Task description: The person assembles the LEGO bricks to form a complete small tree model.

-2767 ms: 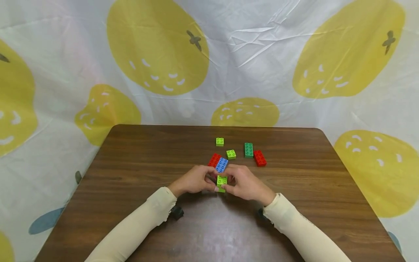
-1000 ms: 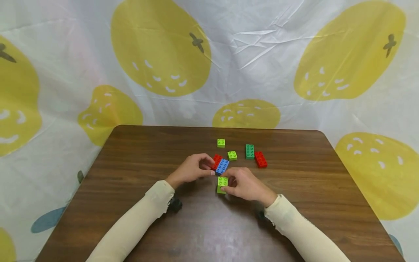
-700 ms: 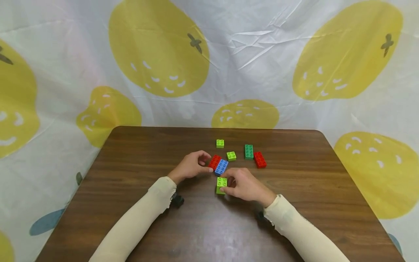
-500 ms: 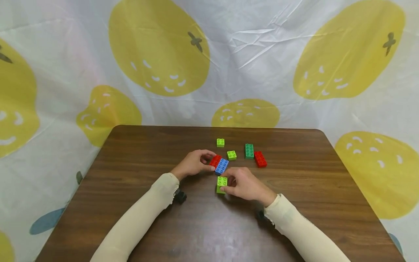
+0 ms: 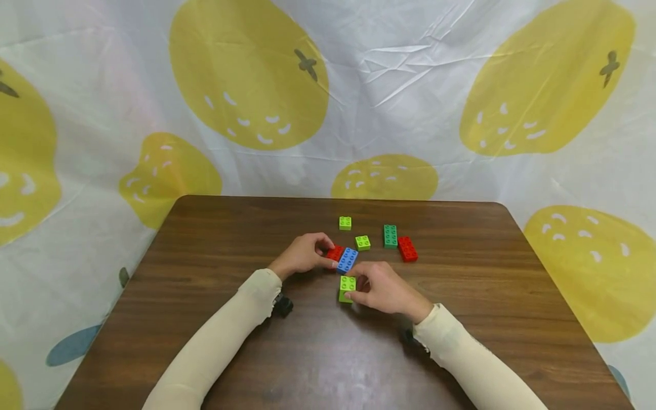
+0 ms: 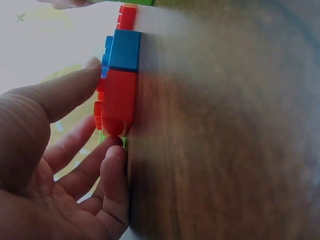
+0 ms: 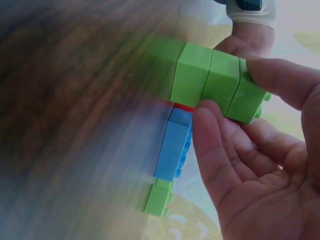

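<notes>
My left hand (image 5: 301, 254) is at the red brick (image 5: 335, 252), its thumb and fingers at opposite ends of it. In the left wrist view the thumb lies by the studs and the fingertips touch the near end of the red brick (image 6: 120, 95). A blue brick (image 5: 347, 260) lies alongside the red one. My right hand (image 5: 384, 289) pinches an upright stack of lime-green bricks (image 5: 346, 289) between thumb and fingers, just in front of the blue brick. Three layers of the lime-green stack (image 7: 220, 82) show in the right wrist view, standing on the table.
Beyond the hands lie two square lime-green bricks, one nearer (image 5: 363, 243) and one farther (image 5: 345, 223). To the right, a dark green brick (image 5: 390, 236) lies beside another red brick (image 5: 408, 249). The brown wooden table (image 5: 246, 228) ends at a fruit-patterned cloth (image 5: 287, 171).
My left hand has let go of the lime-green stack and moved away from me and slightly left to the red brick. The right hand stays at the stack.
</notes>
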`<state>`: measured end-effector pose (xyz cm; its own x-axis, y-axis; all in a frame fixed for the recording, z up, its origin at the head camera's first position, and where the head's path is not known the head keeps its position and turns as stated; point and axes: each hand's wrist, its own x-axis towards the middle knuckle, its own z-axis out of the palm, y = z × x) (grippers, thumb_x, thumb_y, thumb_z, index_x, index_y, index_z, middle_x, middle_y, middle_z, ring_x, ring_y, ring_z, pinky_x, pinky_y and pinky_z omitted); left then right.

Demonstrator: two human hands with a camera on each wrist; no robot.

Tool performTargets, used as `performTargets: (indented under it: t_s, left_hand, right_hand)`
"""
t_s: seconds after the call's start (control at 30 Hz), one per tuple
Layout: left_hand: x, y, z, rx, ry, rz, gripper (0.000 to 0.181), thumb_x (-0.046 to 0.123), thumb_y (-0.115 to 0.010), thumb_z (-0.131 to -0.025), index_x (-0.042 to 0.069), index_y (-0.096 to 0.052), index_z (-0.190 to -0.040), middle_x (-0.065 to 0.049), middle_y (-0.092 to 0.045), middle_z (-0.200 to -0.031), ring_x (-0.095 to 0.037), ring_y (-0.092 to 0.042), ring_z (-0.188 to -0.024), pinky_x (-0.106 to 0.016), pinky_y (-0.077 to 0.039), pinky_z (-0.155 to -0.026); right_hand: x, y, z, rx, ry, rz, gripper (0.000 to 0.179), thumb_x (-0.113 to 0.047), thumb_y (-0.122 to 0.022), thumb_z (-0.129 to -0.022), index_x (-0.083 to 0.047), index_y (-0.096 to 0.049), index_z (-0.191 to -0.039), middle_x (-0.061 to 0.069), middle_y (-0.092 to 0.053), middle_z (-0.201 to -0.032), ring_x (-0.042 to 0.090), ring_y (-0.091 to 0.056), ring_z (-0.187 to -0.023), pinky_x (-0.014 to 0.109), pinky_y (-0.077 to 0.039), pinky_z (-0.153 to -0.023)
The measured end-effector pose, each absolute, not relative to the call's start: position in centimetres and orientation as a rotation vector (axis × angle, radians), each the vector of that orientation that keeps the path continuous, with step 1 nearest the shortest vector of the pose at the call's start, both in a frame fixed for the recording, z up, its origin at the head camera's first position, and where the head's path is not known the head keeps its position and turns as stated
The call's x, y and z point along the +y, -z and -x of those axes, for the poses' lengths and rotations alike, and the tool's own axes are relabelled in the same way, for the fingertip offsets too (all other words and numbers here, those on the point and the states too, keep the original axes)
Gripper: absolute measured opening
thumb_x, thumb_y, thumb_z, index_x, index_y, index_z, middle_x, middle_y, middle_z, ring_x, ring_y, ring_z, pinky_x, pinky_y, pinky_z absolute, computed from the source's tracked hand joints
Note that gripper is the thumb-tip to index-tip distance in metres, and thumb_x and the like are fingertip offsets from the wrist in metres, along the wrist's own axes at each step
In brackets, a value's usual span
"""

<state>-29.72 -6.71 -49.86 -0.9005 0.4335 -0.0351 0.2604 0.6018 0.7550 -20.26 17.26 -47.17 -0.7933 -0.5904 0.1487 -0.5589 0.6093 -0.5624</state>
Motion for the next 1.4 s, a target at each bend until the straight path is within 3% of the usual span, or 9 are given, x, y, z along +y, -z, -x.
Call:
performTargets:
  t_s: [0.33,0.63,0.77,1.07,1.4]
  left_hand:
    - [-7.2,49.4,29.2,2.588,-1.158,-0.518,0.039,0.018,-0.088,-0.083,0.012,-0.065,-0.114,-0.007,-0.070,-0.109,-0.022,-0.063,-0.097,-0.030,-0.054,-0.078]
    - [-7.9,49.2,29.2,2.623,-1.085,-0.518,0.044,0.010,-0.078,-0.082,0.010,-0.070,-0.125,-0.010,-0.072,-0.119,-0.025,-0.065,-0.106,-0.042,-0.056,-0.098]
    - [-7.9,49.3,29.2,2.642,-1.065,-0.541,0.043,0.015,-0.085,-0.085,0.010,-0.071,-0.125,-0.010,-0.073,-0.120,-0.026,-0.066,-0.107,-0.043,-0.056,-0.099]
    - [-8.1,49.3,29.1,2.651,-1.055,-0.574,0.041,0.022,-0.087,-0.089,0.011,-0.074,-0.125,-0.009,-0.074,-0.122,-0.025,-0.066,-0.107,-0.043,-0.056,-0.100]
    - [-8.9,48.3,27.7,2.613,-1.092,-0.578,0.043,0.027,-0.084,-0.092,0.015,-0.073,-0.131,-0.008,-0.071,-0.130,-0.025,-0.064,-0.114,-0.044,-0.055,-0.104]
  right_hand:
    - [17.3,47.4,20.2,2.765,0.932,0.979,0.029,-0.025,-0.087,-0.089,-0.010,-0.075,-0.110,-0.007,-0.071,-0.085,0.005,-0.064,-0.074,0.021,-0.054,-0.068]
    - [17.4,47.4,20.3,2.781,0.914,1.003,0.027,-0.025,-0.088,-0.088,-0.012,-0.076,-0.109,-0.008,-0.070,-0.083,0.005,-0.064,-0.073,0.021,-0.055,-0.067]
    - [17.5,47.5,20.3,2.780,0.923,1.005,0.024,-0.027,-0.086,-0.089,-0.016,-0.074,-0.106,-0.008,-0.069,-0.083,0.008,-0.065,-0.074,0.023,-0.056,-0.068]
    - [18.1,47.3,20.3,2.751,0.988,0.992,0.034,-0.026,-0.083,-0.092,-0.011,-0.074,-0.121,-0.004,-0.075,-0.092,0.004,-0.067,-0.079,0.030,-0.061,-0.075]
    - [18.2,47.2,20.1,2.742,1.024,0.963,0.024,-0.024,-0.085,-0.090,-0.014,-0.075,-0.110,-0.007,-0.076,-0.091,0.005,-0.070,-0.080,0.032,-0.063,-0.076]
